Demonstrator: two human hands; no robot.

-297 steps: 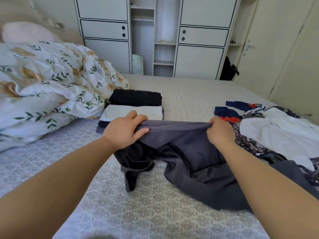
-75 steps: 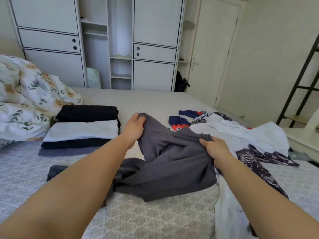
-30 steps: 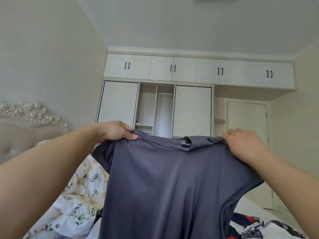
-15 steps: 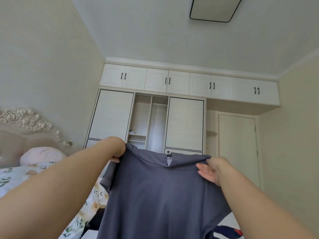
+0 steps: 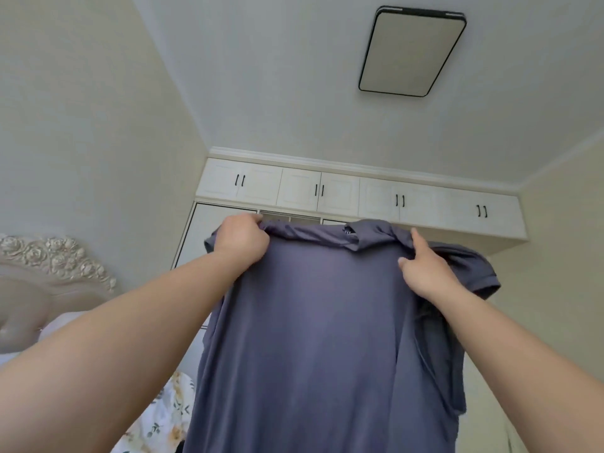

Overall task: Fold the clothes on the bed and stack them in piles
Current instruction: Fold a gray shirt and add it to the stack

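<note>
The person holds a grey-blue T-shirt (image 5: 313, 338) up in the air in front of the camera, its body hanging straight down from the centre of the view to 6 o'clock and covering most of the wardrobe (image 5: 359, 194) behind it. The left hand (image 5: 242, 238), at about 10 o'clock from the shirt's middle, has its fingers curled over the left shoulder seam, while the right hand (image 5: 425, 268), at about 2 o'clock, pinches the fabric by the collar with the forefinger stretched upward. A floral duvet (image 5: 163, 420) shows at 7 o'clock, a carved headboard (image 5: 55, 259) at 9 o'clock, and a ceiling lamp (image 5: 411, 50) at 1 o'clock.
</note>
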